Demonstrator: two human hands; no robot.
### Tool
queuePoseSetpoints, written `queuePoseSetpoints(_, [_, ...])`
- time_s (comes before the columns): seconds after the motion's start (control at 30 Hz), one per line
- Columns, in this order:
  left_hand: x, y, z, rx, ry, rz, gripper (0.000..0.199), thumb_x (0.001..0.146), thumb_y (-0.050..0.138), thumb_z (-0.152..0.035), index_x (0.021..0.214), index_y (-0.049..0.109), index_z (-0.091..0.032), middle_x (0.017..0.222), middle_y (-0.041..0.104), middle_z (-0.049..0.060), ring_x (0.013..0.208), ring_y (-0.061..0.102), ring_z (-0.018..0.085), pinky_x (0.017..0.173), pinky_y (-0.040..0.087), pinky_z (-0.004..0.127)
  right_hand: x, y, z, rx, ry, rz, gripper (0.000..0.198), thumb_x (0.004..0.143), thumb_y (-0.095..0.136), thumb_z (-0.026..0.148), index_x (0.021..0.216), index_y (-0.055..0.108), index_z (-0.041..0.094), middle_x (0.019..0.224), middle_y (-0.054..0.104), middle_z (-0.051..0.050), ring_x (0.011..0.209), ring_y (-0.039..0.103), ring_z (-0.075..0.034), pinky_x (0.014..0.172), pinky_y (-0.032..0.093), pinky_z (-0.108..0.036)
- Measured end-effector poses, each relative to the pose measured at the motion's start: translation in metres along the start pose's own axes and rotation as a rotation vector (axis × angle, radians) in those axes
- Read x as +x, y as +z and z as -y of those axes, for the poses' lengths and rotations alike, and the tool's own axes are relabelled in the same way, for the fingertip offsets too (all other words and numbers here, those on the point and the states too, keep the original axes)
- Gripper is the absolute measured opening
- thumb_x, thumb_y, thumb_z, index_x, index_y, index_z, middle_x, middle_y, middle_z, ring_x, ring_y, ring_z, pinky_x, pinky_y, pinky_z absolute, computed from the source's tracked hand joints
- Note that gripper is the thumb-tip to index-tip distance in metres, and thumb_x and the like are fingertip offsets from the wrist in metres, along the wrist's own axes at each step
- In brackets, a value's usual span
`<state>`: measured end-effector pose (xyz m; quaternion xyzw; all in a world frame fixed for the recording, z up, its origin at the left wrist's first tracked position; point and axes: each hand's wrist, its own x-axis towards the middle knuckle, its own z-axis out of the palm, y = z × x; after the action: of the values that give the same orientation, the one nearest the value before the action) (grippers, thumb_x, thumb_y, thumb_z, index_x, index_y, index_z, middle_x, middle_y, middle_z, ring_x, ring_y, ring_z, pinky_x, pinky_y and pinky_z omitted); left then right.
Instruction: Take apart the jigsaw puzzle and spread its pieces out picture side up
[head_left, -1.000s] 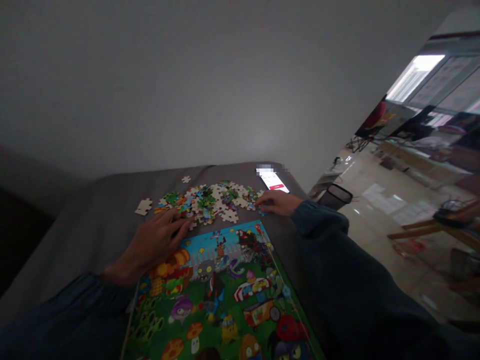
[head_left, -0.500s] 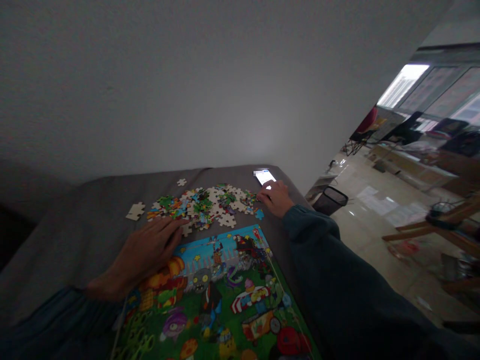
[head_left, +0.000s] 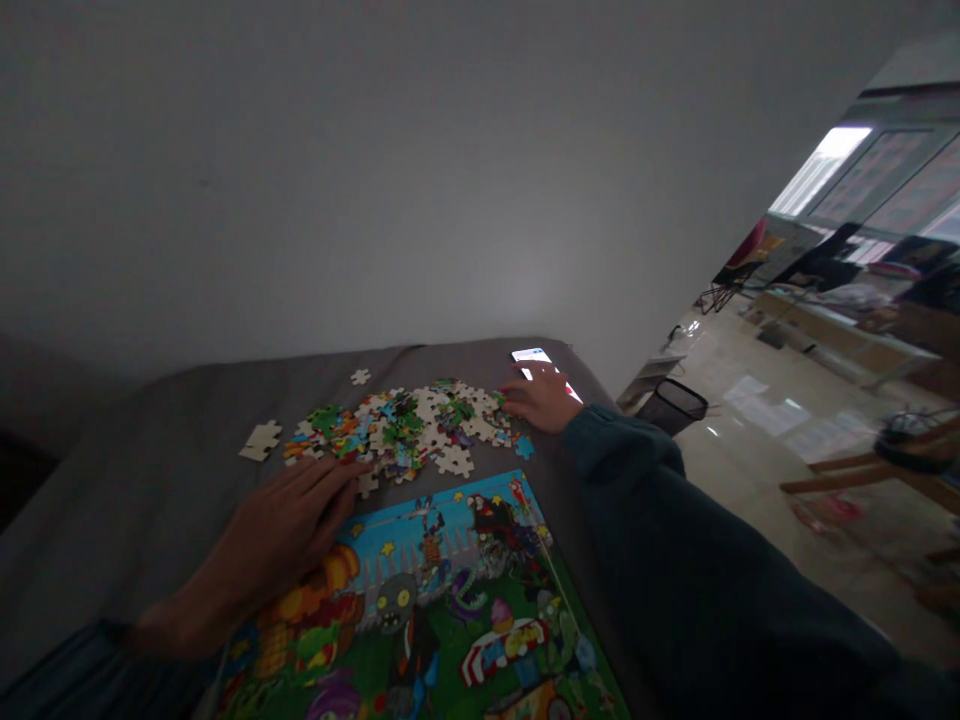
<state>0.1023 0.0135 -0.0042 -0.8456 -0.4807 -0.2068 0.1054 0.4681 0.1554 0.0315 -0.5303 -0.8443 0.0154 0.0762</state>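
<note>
A pile of jigsaw pieces [head_left: 405, 425], some picture side up and some showing pale backs, lies on a grey cloth. My left hand [head_left: 296, 510] rests flat with fingers stretched out, its fingertips at the pile's front left edge and its wrist over the picture board. Over at the pile's right end, my right hand [head_left: 546, 400] has its fingers apart, touching or close to the outermost pieces. It partly covers a lit phone [head_left: 531, 356]. The colourful cartoon picture board [head_left: 450, 600] lies in front of the pile.
A joined pale piece cluster [head_left: 261, 440] lies left of the pile, and a single piece [head_left: 361, 377] behind it. A blue piece [head_left: 523, 446] sits by the board's top right corner. The wall [head_left: 375, 200] rises behind; a dark bin [head_left: 671, 405] stands on the floor at right.
The pile and board appear slightly lower in view. My right hand has shifted left towards the pile, uncovering the phone's near corner. My left hand keeps about the same place by the pile.
</note>
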Motion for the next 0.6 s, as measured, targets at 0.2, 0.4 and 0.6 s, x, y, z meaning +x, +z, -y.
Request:
queuePoseSetpoints(0.2, [-0.003,0.003,0.001,-0.058,-0.046,0.03,0.045,0.105,0.034,-0.044,0.119,0.072,-0.023,0.112,0.077,0.01,0.099,0.072,0.027,0.092,0.057,0.042,0.043,-0.036,-0.027,0.04,0.016,0.031,0.032,0.085,0.078,0.05,0.111,0.078,0.032,0.14,0.059,-0.008,0.132,0.048,-0.033,0.106,0.041,-0.053])
queuePoseSetpoints(0.4, [-0.007,0.001,0.001,-0.068,-0.112,0.093,0.049,0.104,0.033,-0.052,0.119,0.072,-0.027,0.118,0.077,0.009,0.105,0.072,0.03,0.096,0.056,0.046,0.054,-0.035,-0.043,0.01,-0.001,0.103,0.039,0.07,0.091,0.045,0.103,0.08,0.027,0.115,0.068,-0.01,0.111,0.058,-0.031,0.098,0.045,-0.046])
queuePoseSetpoints(0.6, [-0.011,-0.003,0.004,-0.02,-0.112,0.122,0.058,0.105,0.028,-0.055,0.12,0.073,-0.023,0.115,0.077,0.01,0.102,0.072,0.029,0.091,0.058,0.049,0.042,-0.024,-0.029,0.151,-0.253,0.188,0.033,0.083,0.082,0.041,0.11,0.077,0.024,0.099,0.069,-0.007,0.1,0.057,-0.025,0.088,0.044,-0.037])
